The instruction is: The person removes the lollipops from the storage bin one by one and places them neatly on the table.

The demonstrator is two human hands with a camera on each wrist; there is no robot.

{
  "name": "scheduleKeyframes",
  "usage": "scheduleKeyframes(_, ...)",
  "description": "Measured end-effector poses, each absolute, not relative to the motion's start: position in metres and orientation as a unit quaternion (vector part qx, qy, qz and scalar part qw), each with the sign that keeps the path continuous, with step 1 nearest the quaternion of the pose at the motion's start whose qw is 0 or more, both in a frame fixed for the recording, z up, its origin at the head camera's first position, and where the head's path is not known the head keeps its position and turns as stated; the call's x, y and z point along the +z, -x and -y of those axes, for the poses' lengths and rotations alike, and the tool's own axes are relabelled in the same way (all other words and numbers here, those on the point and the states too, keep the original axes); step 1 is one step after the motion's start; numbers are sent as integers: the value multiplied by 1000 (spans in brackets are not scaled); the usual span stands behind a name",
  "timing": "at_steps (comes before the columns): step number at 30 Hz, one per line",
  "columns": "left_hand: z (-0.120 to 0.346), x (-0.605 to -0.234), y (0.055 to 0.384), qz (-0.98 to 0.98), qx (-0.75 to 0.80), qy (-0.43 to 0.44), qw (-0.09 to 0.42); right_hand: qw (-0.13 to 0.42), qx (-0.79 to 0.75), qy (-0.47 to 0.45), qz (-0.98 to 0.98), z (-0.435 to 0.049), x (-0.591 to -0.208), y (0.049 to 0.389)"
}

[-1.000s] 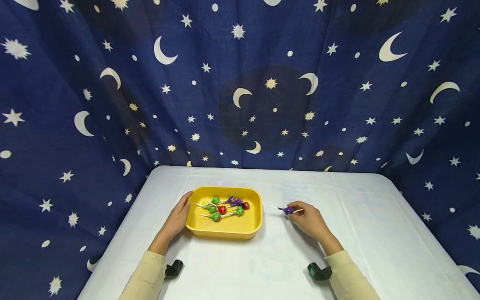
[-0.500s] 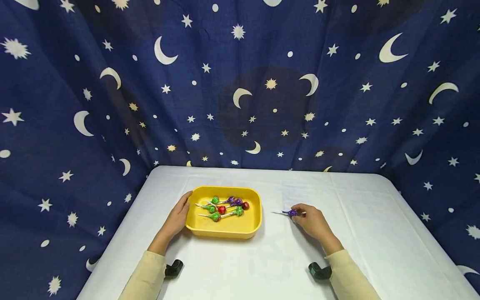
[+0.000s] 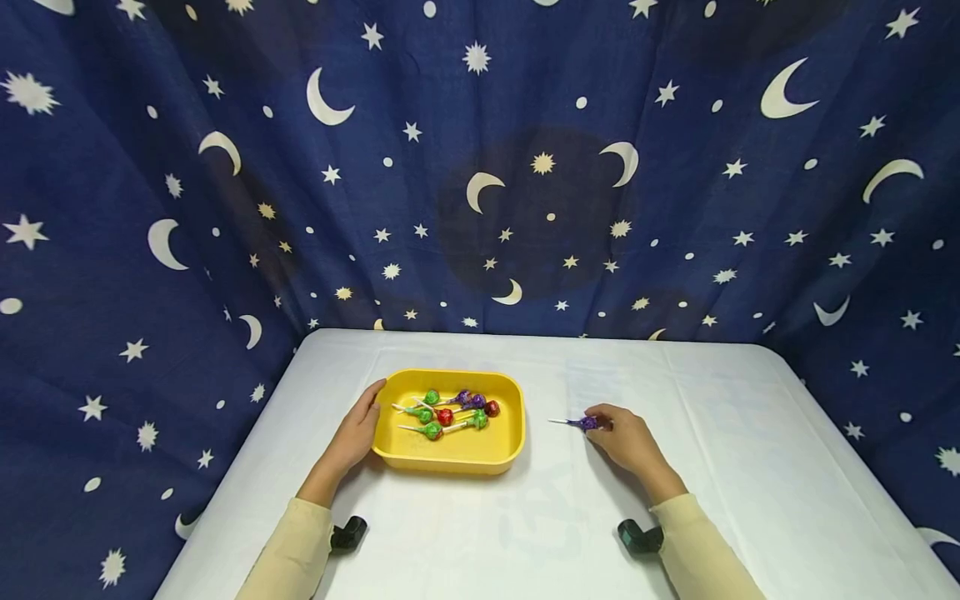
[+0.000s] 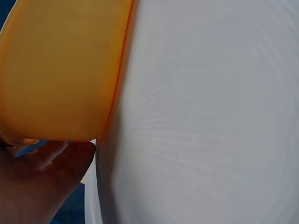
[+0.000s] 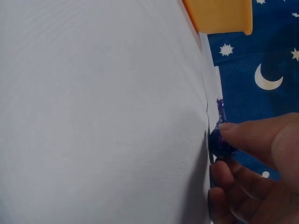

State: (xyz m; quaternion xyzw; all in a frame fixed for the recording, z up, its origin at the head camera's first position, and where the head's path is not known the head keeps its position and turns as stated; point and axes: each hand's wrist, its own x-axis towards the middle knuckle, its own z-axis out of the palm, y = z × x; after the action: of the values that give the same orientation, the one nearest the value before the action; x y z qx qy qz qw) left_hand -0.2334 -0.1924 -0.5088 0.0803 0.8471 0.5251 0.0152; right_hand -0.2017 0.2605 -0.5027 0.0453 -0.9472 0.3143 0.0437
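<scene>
My right hand [image 3: 624, 440] pinches a purple-wrapped lollipop [image 3: 588, 423] by its round head, to the right of a yellow tub [image 3: 450, 463]. The lollipop's white stick points left, toward the tub. In the right wrist view the thumb lies on the purple wrapper [image 5: 221, 142], close against the white table. My left hand [image 3: 356, 433] is at the tub's left end, fingers extended along its outer wall. The left wrist view has the fingertips touching that end wall [image 4: 56, 116]. Several lollipops lie in the tub, among them green ones [image 3: 432, 431], a red one [image 3: 445, 417] and purple ones [image 3: 463, 397].
A white cloth covers the table [image 3: 480, 542]. A dark blue curtain [image 3: 480, 167] with moons and stars hangs behind and at both sides. Black wrist devices, left [image 3: 348, 535] and right [image 3: 640, 538], sit beside the cream sleeves.
The right hand has shifted slightly right with the purple lollipop, and its stick has come lower. The left hand and the tub stay in place.
</scene>
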Motion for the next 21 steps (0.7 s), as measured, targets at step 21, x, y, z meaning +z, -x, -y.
scheduleKeyframes(21, 192, -509, 232, -841, 534, -87, 13, 95, 324, -54, 940, -254, -488, 199)
